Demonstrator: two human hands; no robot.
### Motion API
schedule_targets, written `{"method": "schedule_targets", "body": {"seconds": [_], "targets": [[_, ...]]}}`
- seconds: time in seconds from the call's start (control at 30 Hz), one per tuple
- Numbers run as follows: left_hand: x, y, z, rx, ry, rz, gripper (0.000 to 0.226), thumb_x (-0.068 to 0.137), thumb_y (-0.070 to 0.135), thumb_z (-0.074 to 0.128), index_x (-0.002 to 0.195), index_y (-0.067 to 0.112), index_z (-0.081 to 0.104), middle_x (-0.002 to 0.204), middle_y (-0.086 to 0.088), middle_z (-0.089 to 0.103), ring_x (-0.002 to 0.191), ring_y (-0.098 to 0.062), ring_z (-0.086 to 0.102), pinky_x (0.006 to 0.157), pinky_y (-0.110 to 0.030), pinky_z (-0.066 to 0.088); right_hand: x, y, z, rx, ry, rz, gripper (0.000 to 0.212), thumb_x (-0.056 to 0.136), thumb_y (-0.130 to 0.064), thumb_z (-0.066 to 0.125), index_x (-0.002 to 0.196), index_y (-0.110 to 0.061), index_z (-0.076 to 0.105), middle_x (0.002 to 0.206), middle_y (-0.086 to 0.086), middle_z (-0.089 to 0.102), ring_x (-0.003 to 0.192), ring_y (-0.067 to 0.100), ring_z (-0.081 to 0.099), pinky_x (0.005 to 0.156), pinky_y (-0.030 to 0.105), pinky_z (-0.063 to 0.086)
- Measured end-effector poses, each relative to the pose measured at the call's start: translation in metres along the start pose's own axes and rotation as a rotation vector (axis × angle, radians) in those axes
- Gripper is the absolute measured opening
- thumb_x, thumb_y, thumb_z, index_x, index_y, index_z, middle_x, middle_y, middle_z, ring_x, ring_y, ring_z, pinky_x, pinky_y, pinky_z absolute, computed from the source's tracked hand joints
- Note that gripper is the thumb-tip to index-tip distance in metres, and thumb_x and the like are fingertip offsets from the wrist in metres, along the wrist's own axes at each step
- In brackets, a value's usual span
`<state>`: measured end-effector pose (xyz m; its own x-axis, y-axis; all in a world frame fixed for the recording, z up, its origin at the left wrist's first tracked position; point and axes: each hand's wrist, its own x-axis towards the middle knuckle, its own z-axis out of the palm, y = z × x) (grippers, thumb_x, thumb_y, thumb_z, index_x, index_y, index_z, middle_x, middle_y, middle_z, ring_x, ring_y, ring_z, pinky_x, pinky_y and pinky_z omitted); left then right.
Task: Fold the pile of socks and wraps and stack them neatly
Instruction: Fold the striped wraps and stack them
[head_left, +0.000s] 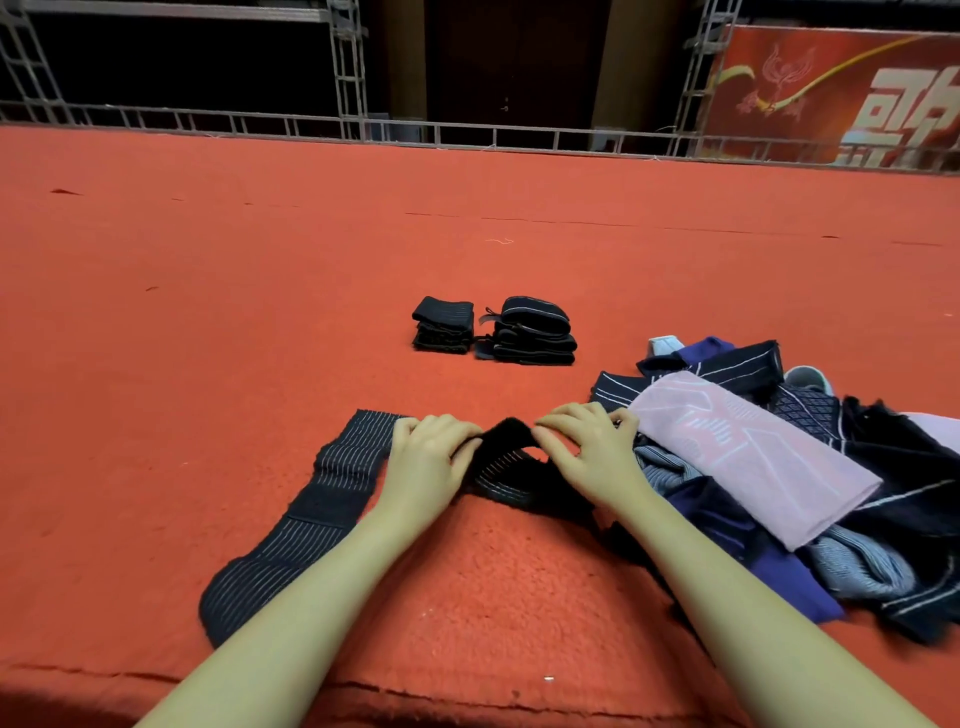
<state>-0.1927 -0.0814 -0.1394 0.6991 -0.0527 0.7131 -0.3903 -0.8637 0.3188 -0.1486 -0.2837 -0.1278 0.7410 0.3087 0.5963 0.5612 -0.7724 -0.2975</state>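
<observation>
A long black wrap with thin white stripes (317, 499) lies on the red carpet, running from the lower left up toward my hands. Its near end is raised into a fold between them. My left hand (431, 457) pinches the fold on its left side, and my right hand (592, 452) pinches it on the right. Farther off stand two neat stacks of folded black pieces, a smaller one (443, 326) and a taller one (532, 332). An unfolded pile (810, 483) of dark wraps, a pink sock, purple and grey pieces lies at the right.
The red carpet (208, 312) covers a wide stage floor, with its front edge near the bottom of the view. A metal truss rail (467, 132) runs along the back, and a red banner (841, 93) hangs at the far right.
</observation>
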Motion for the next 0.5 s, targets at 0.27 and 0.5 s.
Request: {"method": "schedule_targets", "body": {"seconds": [0.27, 0.5], "targets": [[-0.007, 0.008, 0.0, -0.124, -0.028, 0.051, 0.028, 0.091, 0.04, 0.046, 0.093, 0.022, 0.068, 0.086, 0.014, 0.066, 0.082, -0.004, 0.053, 0.079, -0.029, 0.026, 0.0, -0.01, 0.002, -0.035, -0.067, -0.308, 0.041, 0.09, -0.06, 0.038, 0.084, -0.037, 0.072, 0.098, -0.017, 0.065, 0.094, 0.006, 0.05, 0.075, 0.029, 0.013], [-0.024, -0.002, -0.001, -0.015, -0.212, -0.025, 0.048, 0.085, 0.058, 0.036, 0.1, 0.027, 0.069, 0.099, 0.016, 0.062, 0.095, -0.008, 0.052, 0.08, -0.026, 0.017, -0.028, 0.002, 0.006, -0.008, -0.104, -0.256, 0.036, 0.081, -0.061, 0.05, 0.086, -0.029, 0.065, 0.101, -0.016, 0.062, 0.096, 0.005, 0.047, 0.078, 0.028, 0.014]]}}
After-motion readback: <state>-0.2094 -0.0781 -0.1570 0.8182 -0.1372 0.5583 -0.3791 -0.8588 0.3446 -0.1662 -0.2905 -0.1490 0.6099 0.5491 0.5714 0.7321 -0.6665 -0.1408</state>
